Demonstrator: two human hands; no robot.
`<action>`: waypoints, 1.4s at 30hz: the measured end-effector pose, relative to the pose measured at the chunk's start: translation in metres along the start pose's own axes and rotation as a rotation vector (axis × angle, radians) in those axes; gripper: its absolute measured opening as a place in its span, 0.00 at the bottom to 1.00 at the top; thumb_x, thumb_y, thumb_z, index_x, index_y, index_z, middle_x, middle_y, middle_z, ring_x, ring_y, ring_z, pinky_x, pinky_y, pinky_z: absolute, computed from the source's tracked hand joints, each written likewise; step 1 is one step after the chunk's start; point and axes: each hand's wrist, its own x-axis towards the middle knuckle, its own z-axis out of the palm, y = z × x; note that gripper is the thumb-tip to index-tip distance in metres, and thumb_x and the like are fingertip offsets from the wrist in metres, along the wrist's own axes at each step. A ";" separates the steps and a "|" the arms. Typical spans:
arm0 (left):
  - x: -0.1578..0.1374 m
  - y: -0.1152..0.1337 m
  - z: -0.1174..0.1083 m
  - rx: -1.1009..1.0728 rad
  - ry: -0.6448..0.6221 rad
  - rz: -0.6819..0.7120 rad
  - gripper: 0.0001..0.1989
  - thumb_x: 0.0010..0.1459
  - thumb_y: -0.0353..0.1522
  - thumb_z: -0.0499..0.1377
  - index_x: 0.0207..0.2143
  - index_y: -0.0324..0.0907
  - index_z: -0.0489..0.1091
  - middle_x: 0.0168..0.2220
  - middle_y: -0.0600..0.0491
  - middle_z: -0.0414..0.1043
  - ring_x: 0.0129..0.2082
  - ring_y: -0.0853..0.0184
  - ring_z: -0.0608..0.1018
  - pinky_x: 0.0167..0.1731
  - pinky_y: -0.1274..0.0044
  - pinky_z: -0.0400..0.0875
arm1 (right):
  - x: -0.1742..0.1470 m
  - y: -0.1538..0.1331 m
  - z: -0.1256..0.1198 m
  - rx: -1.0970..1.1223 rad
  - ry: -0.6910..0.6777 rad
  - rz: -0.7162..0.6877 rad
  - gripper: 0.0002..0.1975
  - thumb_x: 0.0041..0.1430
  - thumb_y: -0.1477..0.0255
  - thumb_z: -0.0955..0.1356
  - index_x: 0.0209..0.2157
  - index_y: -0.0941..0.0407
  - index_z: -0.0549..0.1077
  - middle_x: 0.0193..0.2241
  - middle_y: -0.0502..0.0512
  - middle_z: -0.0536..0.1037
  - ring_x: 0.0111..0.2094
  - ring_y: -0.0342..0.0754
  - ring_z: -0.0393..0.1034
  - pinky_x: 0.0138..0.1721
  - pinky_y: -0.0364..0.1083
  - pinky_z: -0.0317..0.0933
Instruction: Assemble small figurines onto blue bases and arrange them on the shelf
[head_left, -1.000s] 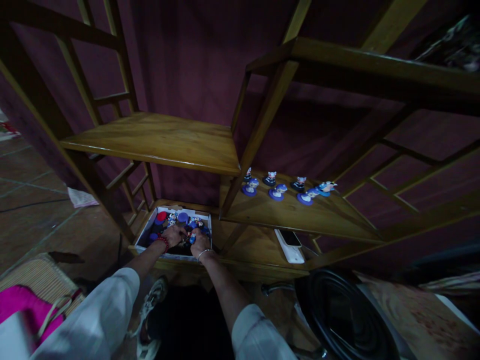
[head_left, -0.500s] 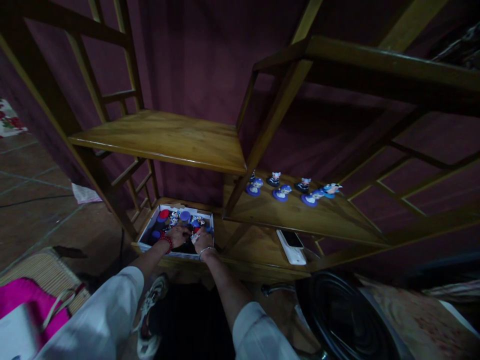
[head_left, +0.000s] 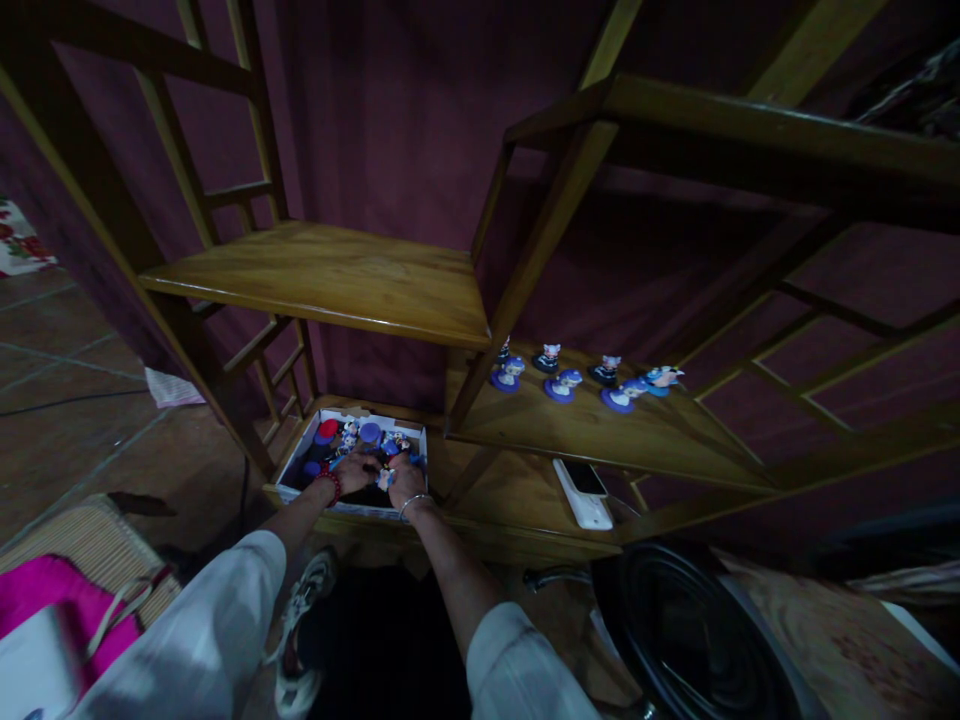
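Observation:
A white cardboard box (head_left: 289, 490) stands on the lowest shelf, with several small figurines lying in it. Both of my hands reach down into this box. My right hand (head_left: 406, 480) is closed on a small figurine (head_left: 385, 479) with pale and orange colours. Close by on the left, my left hand (head_left: 355, 470) is palm down among the figurines; its fingertips are too dark to make out. Around them are a red round base (head_left: 327, 430), a purple round base (head_left: 370, 432) and a blue-and-white figurine (head_left: 349, 434).
Several figurines on round bases, such as a purple-haired one (head_left: 563, 384), stand on the middle right shelf (head_left: 525, 422). A phone (head_left: 583, 477) lies on a white case (head_left: 589, 508) below. A higher shelf board (head_left: 322, 275) overhangs the box. A black round seat (head_left: 690, 640) is at lower right.
The figurine at my right hand has turned and shifted slightly down and left, so more of it shows. My left hand has hardly moved.

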 end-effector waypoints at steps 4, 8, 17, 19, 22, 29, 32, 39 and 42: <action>0.002 -0.004 0.003 0.014 -0.025 -0.027 0.09 0.52 0.33 0.56 0.35 0.39 0.70 0.38 0.51 0.70 0.37 0.68 0.72 0.38 0.72 0.67 | -0.002 -0.003 -0.002 -0.028 0.006 -0.014 0.11 0.51 0.77 0.64 0.39 0.58 0.67 0.35 0.56 0.75 0.38 0.45 0.69 0.37 0.39 0.57; 0.003 -0.003 0.003 0.043 -0.041 -0.040 0.12 0.55 0.36 0.53 0.37 0.37 0.67 0.38 0.50 0.69 0.37 0.67 0.72 0.38 0.68 0.67 | -0.003 -0.005 -0.004 -0.077 0.003 -0.017 0.11 0.52 0.78 0.62 0.38 0.57 0.68 0.35 0.55 0.76 0.38 0.46 0.69 0.37 0.40 0.56; 0.000 0.006 -0.002 0.099 0.001 -0.044 0.10 0.54 0.34 0.53 0.35 0.38 0.68 0.38 0.50 0.71 0.38 0.67 0.72 0.41 0.69 0.65 | -0.003 -0.003 0.002 -0.118 0.008 -0.057 0.12 0.54 0.77 0.62 0.41 0.59 0.68 0.38 0.58 0.75 0.40 0.46 0.69 0.38 0.40 0.57; 0.001 0.007 -0.003 0.114 0.029 -0.045 0.09 0.54 0.32 0.52 0.35 0.39 0.69 0.36 0.51 0.72 0.37 0.67 0.73 0.40 0.71 0.65 | -0.004 -0.004 0.002 -0.134 0.031 -0.050 0.12 0.54 0.76 0.61 0.41 0.59 0.68 0.38 0.59 0.75 0.40 0.47 0.69 0.38 0.41 0.57; 0.005 0.008 -0.002 0.142 0.106 -0.042 0.12 0.55 0.29 0.49 0.36 0.42 0.70 0.38 0.51 0.72 0.39 0.67 0.73 0.41 0.75 0.64 | -0.005 -0.006 0.003 -0.151 0.049 -0.042 0.12 0.54 0.75 0.61 0.40 0.60 0.68 0.38 0.60 0.75 0.40 0.48 0.69 0.37 0.41 0.58; 0.023 0.014 0.003 0.174 0.164 0.079 0.18 0.53 0.24 0.46 0.43 0.43 0.67 0.50 0.51 0.64 0.48 0.69 0.68 0.48 0.80 0.57 | -0.009 -0.009 0.001 -0.177 0.047 -0.021 0.14 0.54 0.75 0.60 0.42 0.62 0.68 0.39 0.64 0.73 0.38 0.49 0.70 0.37 0.43 0.59; 0.031 0.015 0.006 0.196 0.133 0.093 0.19 0.51 0.23 0.47 0.46 0.40 0.65 0.51 0.48 0.64 0.50 0.67 0.66 0.50 0.79 0.56 | -0.010 -0.009 0.000 -0.181 0.036 -0.038 0.14 0.54 0.75 0.60 0.41 0.62 0.70 0.40 0.64 0.73 0.38 0.49 0.70 0.38 0.43 0.60; 0.041 0.014 0.008 0.237 0.092 0.077 0.24 0.50 0.22 0.48 0.51 0.41 0.60 0.53 0.47 0.61 0.54 0.64 0.61 0.52 0.76 0.53 | -0.012 -0.008 0.000 -0.174 0.063 -0.117 0.14 0.48 0.79 0.62 0.38 0.64 0.72 0.37 0.65 0.74 0.45 0.51 0.64 0.47 0.42 0.55; 0.042 0.013 0.007 0.243 0.082 0.063 0.23 0.51 0.23 0.49 0.50 0.42 0.60 0.52 0.46 0.62 0.53 0.64 0.63 0.52 0.74 0.54 | -0.012 -0.008 0.000 -0.162 0.044 -0.105 0.15 0.48 0.79 0.62 0.40 0.63 0.72 0.38 0.64 0.74 0.42 0.50 0.67 0.45 0.42 0.57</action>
